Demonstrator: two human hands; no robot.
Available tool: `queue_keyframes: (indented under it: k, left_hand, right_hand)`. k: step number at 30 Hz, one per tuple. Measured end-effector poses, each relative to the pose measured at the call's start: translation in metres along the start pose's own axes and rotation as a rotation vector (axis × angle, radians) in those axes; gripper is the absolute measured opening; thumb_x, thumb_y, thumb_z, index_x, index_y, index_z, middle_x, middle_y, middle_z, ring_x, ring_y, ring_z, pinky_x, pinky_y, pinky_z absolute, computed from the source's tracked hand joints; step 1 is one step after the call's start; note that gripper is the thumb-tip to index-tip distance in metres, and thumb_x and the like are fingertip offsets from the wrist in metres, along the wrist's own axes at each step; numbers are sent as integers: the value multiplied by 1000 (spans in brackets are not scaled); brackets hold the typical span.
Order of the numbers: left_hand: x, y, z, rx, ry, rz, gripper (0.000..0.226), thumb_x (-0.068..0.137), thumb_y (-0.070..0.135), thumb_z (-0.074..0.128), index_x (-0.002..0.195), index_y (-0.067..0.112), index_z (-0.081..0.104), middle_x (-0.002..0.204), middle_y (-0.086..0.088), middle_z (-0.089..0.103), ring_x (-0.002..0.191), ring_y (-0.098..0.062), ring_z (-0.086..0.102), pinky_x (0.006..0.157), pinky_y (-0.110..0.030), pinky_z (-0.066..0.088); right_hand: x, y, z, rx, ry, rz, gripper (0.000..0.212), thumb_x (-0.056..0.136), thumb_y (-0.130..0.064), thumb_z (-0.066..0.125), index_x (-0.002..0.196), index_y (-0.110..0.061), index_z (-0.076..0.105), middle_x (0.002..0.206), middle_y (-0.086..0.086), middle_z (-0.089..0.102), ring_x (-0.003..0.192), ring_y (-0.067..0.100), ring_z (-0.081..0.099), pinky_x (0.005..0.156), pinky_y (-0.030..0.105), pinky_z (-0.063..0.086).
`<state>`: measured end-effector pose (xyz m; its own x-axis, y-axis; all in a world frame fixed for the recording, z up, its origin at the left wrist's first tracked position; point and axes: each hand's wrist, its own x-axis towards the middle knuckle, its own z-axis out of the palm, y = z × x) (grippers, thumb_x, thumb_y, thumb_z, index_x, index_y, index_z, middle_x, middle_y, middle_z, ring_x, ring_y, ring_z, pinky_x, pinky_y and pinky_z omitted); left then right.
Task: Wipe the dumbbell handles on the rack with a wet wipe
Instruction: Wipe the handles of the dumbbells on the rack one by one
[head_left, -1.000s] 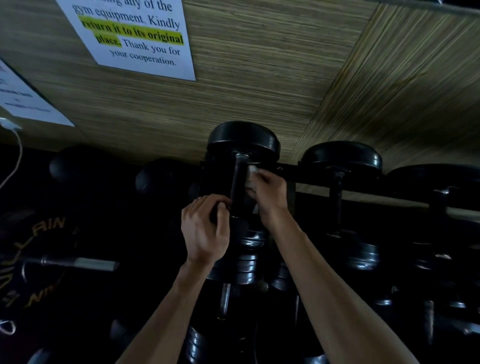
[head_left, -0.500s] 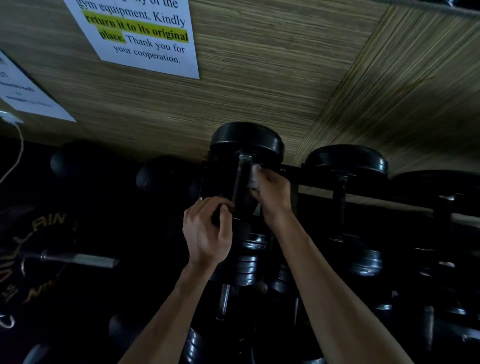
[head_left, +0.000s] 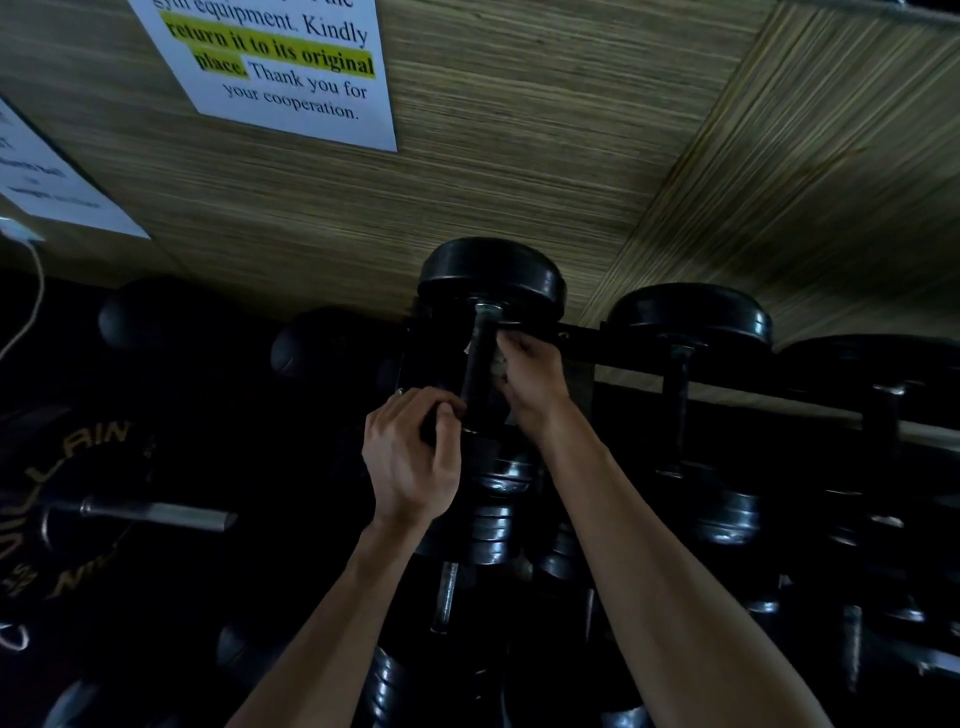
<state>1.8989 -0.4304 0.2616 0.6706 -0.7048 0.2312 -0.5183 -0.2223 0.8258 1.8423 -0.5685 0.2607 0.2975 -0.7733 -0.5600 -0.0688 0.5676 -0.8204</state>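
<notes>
Dumbbell handle (head_left: 479, 364) between left hand (head_left: 410, 457), right hand (head_left: 530, 376)

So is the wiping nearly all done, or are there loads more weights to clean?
Nothing clearly looks finished; clean handles can't be told from dirty ones in this dim light. In hand: the right hand presses a pale wipe against the handle of the top dumbbell, while the left hand grips that dumbbell lower down. Left: probably plenty, such as the next dumbbell on the rack and the rows below.
</notes>
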Motion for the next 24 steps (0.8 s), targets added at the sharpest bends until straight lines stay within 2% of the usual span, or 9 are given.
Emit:
queue_keyframes:
  k: [3,5,7,11,14,16,20,24]
  left_hand:
    - [-1,-1,0,10,11,1,28,88,23,44,79,17,69,74,12,66,72,-5,61,68,-42,52]
    - [-1,-1,1,11,10,-18,27,88,23,44,80,19,69,75,13,66,74,-5,61,70,-45,52]
    - [-1,-1,1,9,9,-28,26,88,23,44,79,20,69,76,14,66,75,-6,62,71,-45,52]
    - [-1,0,0,15,10,0,27,88,21,44,79,18,69,75,14,66,73,-5,60,68,-39,51]
    - [-1,1,0,16,16,-9,25,87,18,45,78,18,69,74,16,65,73,-4,60,66,-37,51]
    - [0,2,0,22,25,-12,24,86,16,46,77,18,68,74,15,65,73,-4,60,65,-36,50]
    - [0,3,0,29,26,-13,25,85,17,45,76,17,69,73,13,65,72,-3,58,64,-31,49]
    - [-1,4,0,25,23,-29,26,86,20,44,77,17,69,74,13,66,72,-5,59,65,-38,50]
  right_hand:
    - [-9,2,-11,-118,-7,13,27,102,-15,56,77,-15,66,72,-1,63,63,6,62,67,26,52]
    - [-17,9,-24,-211,-40,3,28,101,-18,58,75,-18,68,70,-3,65,63,5,63,66,27,54]
    - [-21,9,-25,-228,-71,0,29,101,-15,56,74,-17,69,68,-3,65,60,4,62,60,22,54]
    - [-17,0,-7,-261,-38,6,30,102,-11,52,72,-9,58,62,2,48,53,10,46,52,25,39]
    - [-24,6,-16,-413,-31,-17,34,100,-12,53,68,-6,63,66,5,57,61,17,56,60,28,46]
    - [-30,9,-20,-471,-51,-47,30,100,-13,54,75,-6,70,70,4,64,66,16,60,63,27,48]
    - [-25,1,0,-515,20,3,40,101,-14,52,61,-16,56,58,0,54,53,13,52,49,20,41]
    - [-38,-4,-6,-658,-63,-14,37,103,-15,48,67,-13,58,59,-1,55,52,11,52,48,20,40]
